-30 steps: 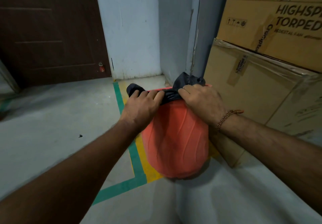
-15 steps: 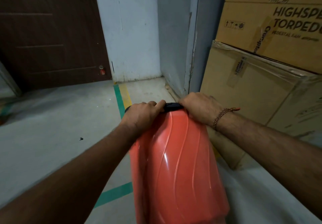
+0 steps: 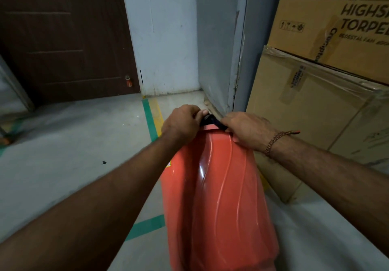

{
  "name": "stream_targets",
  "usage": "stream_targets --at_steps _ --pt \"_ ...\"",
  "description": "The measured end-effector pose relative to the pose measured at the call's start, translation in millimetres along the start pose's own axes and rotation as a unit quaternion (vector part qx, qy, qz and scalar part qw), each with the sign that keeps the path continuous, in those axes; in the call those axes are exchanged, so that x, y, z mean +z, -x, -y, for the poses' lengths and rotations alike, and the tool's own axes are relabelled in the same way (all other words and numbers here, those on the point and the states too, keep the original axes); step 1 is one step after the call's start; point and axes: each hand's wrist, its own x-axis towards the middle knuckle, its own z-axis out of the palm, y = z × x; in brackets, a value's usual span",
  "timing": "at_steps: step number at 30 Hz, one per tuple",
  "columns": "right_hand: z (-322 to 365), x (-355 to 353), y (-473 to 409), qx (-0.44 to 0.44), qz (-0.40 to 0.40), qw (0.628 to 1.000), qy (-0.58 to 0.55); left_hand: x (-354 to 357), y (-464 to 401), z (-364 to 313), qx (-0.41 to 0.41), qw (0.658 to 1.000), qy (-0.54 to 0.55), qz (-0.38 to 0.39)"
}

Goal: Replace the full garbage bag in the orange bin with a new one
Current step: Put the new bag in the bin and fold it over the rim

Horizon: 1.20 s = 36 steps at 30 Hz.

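Note:
The orange bin (image 3: pixel 219 197) fills the lower middle of the head view, its ribbed side toward me and its rim at the far end. A strip of black garbage bag (image 3: pixel 211 121) shows over that rim between my hands. My left hand (image 3: pixel 181 122) grips the bag at the rim's left side, fingers curled. My right hand (image 3: pixel 246 128), a bead bracelet on its wrist, grips the bag and rim on the right. The bin's inside and the rest of the bag are hidden.
Stacked cardboard boxes (image 3: pixel 315 106) stand close on the right, touching the bin's side. A grey wall corner (image 3: pixel 237 60) is just beyond the rim. A dark door (image 3: pixel 63 39) is at the back left. Green and yellow floor tape (image 3: pixel 150 119) runs left of the bin.
The bin now appears much closer and longer in view than a second ago. The puffed black bag above the rim has shrunk to a thin strip. Both hands keep their grip.

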Motion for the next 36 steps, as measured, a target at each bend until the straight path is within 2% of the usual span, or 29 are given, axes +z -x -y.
stream_targets --at_steps 4,9,13,17,23,28,31,34,36 --pt "-3 -1 1 0.009 0.018 1.000 -0.009 -6 -5 5 -0.033 0.997 0.065 0.039" --pt "-13 5 -2 0.036 0.033 0.999 -0.015 -8 -2 17 -0.022 0.992 0.083 0.090" --pt "-18 1 -4 0.065 0.043 0.996 -0.035 -13 4 22 0.017 0.990 0.064 0.128" --pt "-21 -1 -13 0.069 0.058 0.994 -0.061 -8 9 19 0.051 0.993 0.028 0.100" --pt "-30 -3 -16 0.063 0.083 0.991 -0.084 -2 11 19 0.077 0.991 0.030 0.102" --pt "-30 -2 -14 0.082 0.071 0.989 -0.098 3 9 16 0.101 0.992 0.006 0.078" --pt "-25 -1 -12 0.083 0.073 0.990 -0.088 5 7 20 0.109 0.989 -0.058 0.080" --pt "-20 2 -13 0.082 0.070 0.993 -0.050 11 12 18 0.159 0.965 -0.187 0.095" --pt "-16 1 -13 0.080 0.058 0.995 -0.025 12 14 18 0.187 0.952 -0.232 0.078"
